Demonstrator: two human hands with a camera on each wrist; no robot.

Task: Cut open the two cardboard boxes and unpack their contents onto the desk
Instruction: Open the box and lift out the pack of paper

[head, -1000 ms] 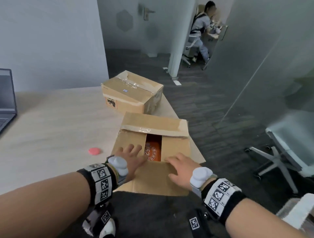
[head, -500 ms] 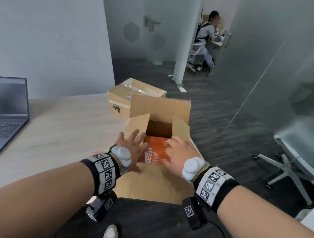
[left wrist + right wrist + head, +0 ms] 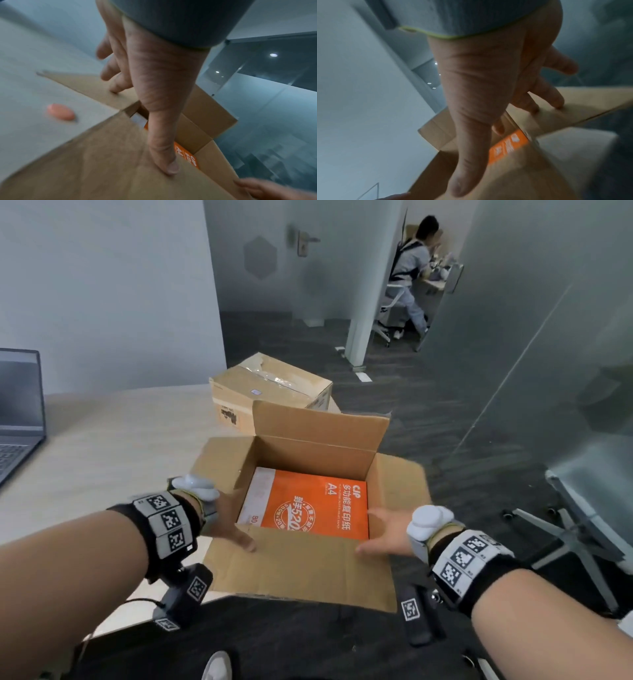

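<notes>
The near cardboard box sits at the desk's right edge with all its flaps spread. An orange A4 paper ream lies flat inside it. My left hand presses the left flap outward with straight fingers, its thumb lying on the near flap. My right hand does the same on the right flap with its fingers and its thumb on the near flap. A strip of the ream shows under the right hand. The second box, taped shut, stands just behind.
An open laptop sits at the desk's far left. A small pink round object lies on the desk left of the box. An office chair stands on the floor to the right. A person sits far back.
The box's flaps went from nearly shut to fully spread, baring the whole orange ream. My hands moved apart from the middle slot to the left and right flaps.
</notes>
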